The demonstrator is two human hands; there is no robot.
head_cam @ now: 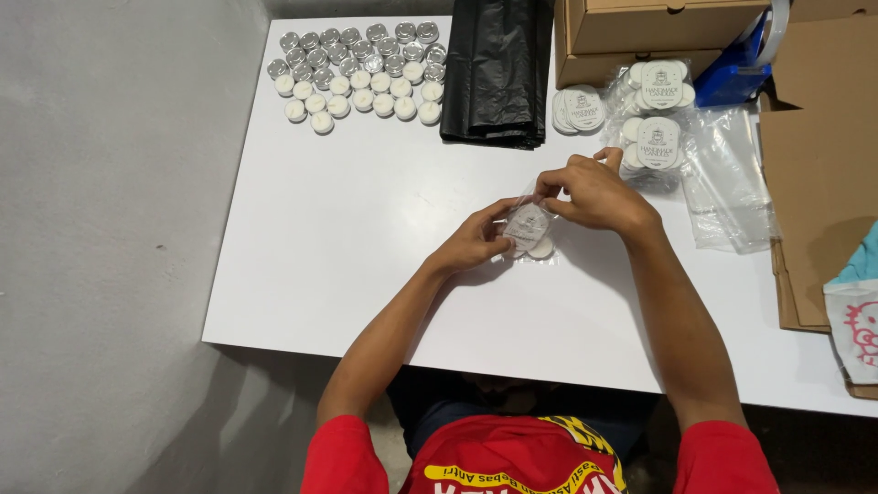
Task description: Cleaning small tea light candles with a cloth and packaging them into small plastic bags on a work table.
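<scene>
Both hands met over a white rectangular table, where the left hand and right hand were clamped on a small clear plastic packet of white tealight candles topped by a round printed label. The left fingers cupped the packet from its near side, while the right fingers pinched its upper edge. The packet sat just above the tabletop near the table's middle, directly in front of the person, who wore a red shirt.

Just beyond the right hand lay 2 finished clear packets of candles with round labels, beside a small stack of round white labels. Loose clear plastic bags spread to their right, touching open brown cardboard boxes along the far edge. A folded black plastic sheet lay at the far middle of the table. At the far left corner, well apart from the hands, stood a cluster of loose white tealight candles in silver metal cups, arranged in rough rows.
</scene>
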